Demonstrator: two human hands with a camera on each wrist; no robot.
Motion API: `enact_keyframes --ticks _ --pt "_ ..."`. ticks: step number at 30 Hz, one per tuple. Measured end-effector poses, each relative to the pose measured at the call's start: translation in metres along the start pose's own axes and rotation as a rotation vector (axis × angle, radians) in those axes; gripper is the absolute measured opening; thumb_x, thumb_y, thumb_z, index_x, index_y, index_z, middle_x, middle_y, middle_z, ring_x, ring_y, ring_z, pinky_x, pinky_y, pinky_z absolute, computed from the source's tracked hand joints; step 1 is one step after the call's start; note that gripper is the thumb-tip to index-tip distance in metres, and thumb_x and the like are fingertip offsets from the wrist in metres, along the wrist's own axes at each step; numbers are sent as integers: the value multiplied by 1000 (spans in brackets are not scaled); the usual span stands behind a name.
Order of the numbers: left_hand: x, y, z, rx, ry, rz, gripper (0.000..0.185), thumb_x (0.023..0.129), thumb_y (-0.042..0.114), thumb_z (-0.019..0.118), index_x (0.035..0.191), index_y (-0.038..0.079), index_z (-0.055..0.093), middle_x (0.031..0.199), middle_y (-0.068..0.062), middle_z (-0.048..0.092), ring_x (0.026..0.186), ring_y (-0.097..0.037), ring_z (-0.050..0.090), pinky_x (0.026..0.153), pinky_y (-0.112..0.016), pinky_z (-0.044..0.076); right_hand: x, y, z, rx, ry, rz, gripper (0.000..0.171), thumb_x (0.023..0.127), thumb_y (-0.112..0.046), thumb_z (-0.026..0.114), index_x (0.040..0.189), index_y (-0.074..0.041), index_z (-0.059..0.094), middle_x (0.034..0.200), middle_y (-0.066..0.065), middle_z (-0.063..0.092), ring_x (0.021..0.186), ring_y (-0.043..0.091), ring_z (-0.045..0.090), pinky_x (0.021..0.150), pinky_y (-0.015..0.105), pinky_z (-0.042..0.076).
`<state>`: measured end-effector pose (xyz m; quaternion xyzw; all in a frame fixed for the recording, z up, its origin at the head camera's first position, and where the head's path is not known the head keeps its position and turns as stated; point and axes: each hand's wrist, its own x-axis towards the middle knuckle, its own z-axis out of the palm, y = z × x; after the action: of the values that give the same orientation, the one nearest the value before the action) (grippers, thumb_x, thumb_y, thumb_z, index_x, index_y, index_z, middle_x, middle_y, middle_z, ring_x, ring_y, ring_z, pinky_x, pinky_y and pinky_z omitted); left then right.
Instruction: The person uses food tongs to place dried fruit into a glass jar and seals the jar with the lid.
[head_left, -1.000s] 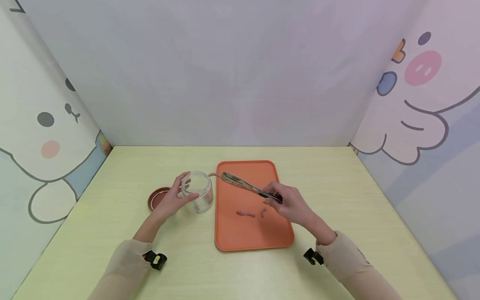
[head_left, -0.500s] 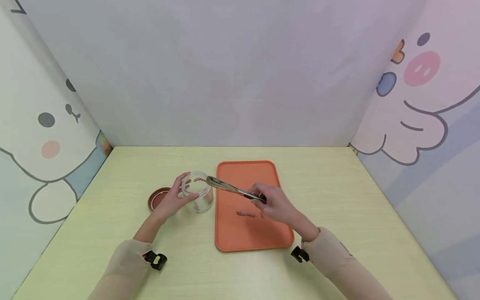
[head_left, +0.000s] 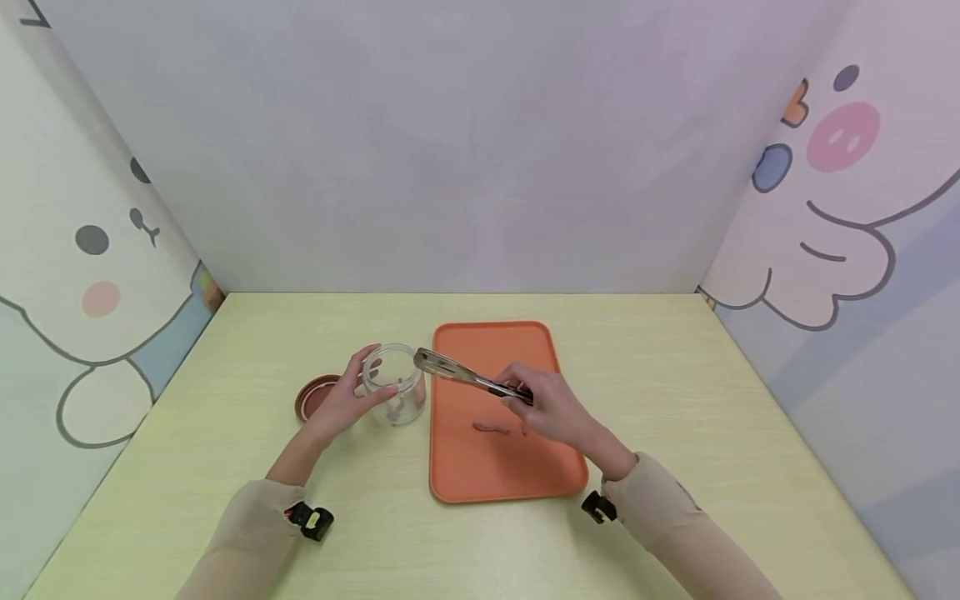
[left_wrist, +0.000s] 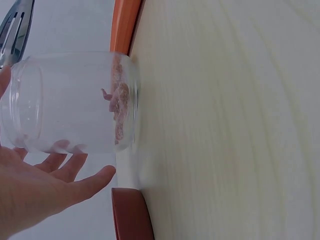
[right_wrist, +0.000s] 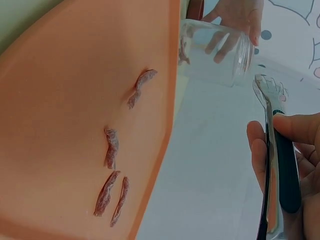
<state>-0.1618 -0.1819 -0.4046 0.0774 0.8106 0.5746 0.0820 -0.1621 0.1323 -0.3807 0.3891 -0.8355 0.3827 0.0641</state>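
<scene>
— What have you got on the left?

— My left hand is curled round the side of the glass jar, fingers wrapped on the wall. The jar stands upright on the desk, just beside the left edge of the orange tray. In my left wrist view I see a few reddish meat strips lying at the jar's bottom.

— And the right?

— My right hand has a pinching grip on the dark handle of the metal tongs. Their tips sit at the jar's rim, over the seam between jar and tray. The tong blades look slightly parted and I see nothing between them.

— What's left on the tray?

— Strips of the same meat lie loose on it; my right wrist view shows four, apart from each other, two of them side by side near the edge.

— Anything else?

— A brown lid lies flat on the desk, just behind my left hand.
</scene>
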Motion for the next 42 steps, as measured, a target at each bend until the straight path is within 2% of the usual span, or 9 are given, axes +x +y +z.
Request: enact_keyframes --ticks 5,11,14,21,25,27,34,42 --pt "4 -12 -1 22 7 12 76 83 29 61 140 19 12 138 -20 23 124 -41 19 92 -55 26 -4 3 -7 -64 47 -10 22 80 -2 63 98 -11 56 79 -3 59 54 5 45 44 22 35" --pt "4 -12 -1 11 8 18 75 84 28 61 140 18 13 138 -20 24 124 -41 20 92 -55 26 -9 6 -18 -107 71 8 23 80 -3 64 99 -11 56 77 -7 56 53 5 44 45 23 36" --pt "2 -7 -1 3 5 13 74 84 26 61 140 17 13 138 -21 23 124 -41 19 92 -55 26 -13 8 -25 -113 83 32 23 79 -3 64 99 -12 56 76 -6 56 52 5 44 44 23 36" --pt "-9 19 1 18 0 0 72 86 22 59 139 9 12 137 -25 22 123 -44 18 92 -55 25 -27 17 -36 -109 106 64 27 78 -2 65 101 -12 56 78 -7 56 52 5 44 43 22 35" --pt "-11 22 2 26 -4 -2 72 86 23 59 139 8 12 137 -26 22 123 -44 18 92 -55 26 -37 24 -41 -111 108 97 26 79 -5 65 103 -12 56 79 -7 56 52 5 45 44 23 37" --pt "-10 19 1 26 -6 3 73 86 23 59 139 8 11 137 -26 22 123 -45 19 92 -55 26 -42 27 -44 -120 109 113 27 79 -5 66 103 -12 56 80 -7 57 54 5 47 46 23 38" --pt "3 -9 -2 25 2 6 76 84 28 61 140 17 11 139 -20 23 124 -41 20 92 -54 27 -58 42 -53 -150 104 133 30 77 -3 67 103 -14 56 81 -9 56 55 5 45 46 24 38" --pt "4 -12 -1 27 6 19 75 84 29 60 140 19 11 138 -20 23 124 -40 20 92 -54 27 -75 54 -59 -108 26 117 30 77 -3 67 104 -12 56 86 -7 59 61 7 50 49 23 40"
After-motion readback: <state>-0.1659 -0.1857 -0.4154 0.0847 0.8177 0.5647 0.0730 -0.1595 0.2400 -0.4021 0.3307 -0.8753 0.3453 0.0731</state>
